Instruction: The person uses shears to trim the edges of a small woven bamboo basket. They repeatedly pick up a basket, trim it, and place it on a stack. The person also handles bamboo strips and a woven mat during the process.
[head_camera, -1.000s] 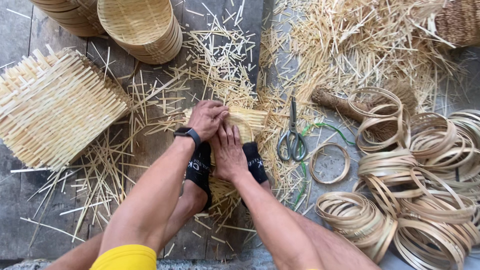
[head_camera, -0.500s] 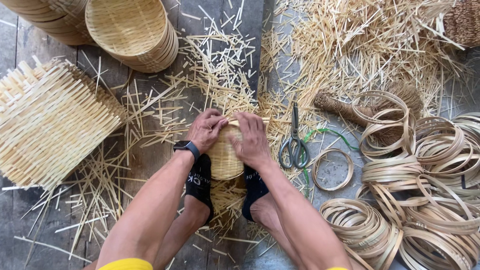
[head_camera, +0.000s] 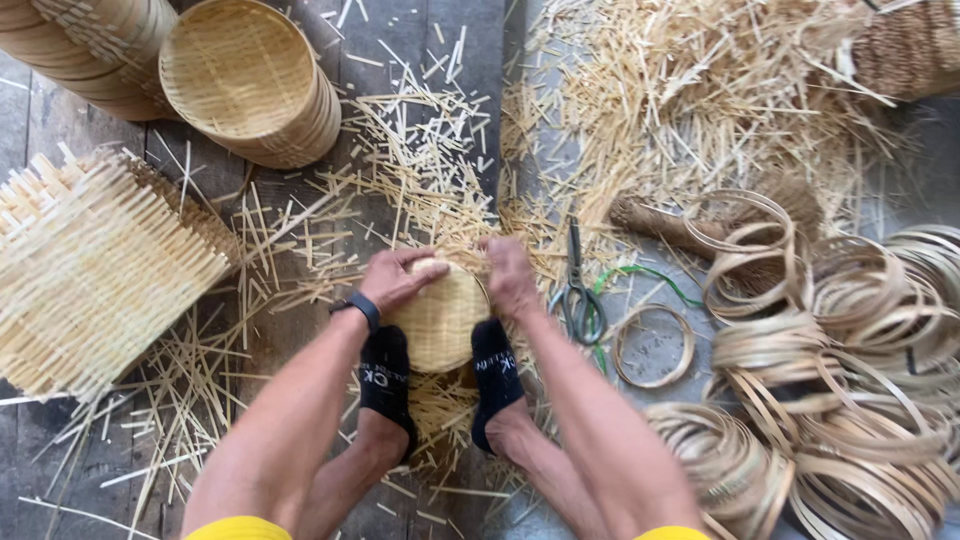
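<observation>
A small round woven bamboo basket (head_camera: 440, 325) stands on the wooden floor between my two feet in black socks (head_camera: 385, 375). My left hand (head_camera: 395, 280), with a dark watch on the wrist, grips the basket's upper left rim. Gripping the upper right rim is my right hand (head_camera: 508, 275). Both hands press the weave from above. The basket's open, woven face is turned toward me.
Stacked finished baskets (head_camera: 250, 85) stand at the top left, a pile of flat woven mats (head_camera: 90, 270) at the left. Scissors (head_camera: 580, 290) and a wooden mallet (head_camera: 665, 225) lie to the right, beside many bamboo rings (head_camera: 850, 360). Bamboo offcuts litter the floor.
A flat bundle of strips under my hands a second ago is now a rounded basket held upright between my feet. My hands moved apart to its two sides.
</observation>
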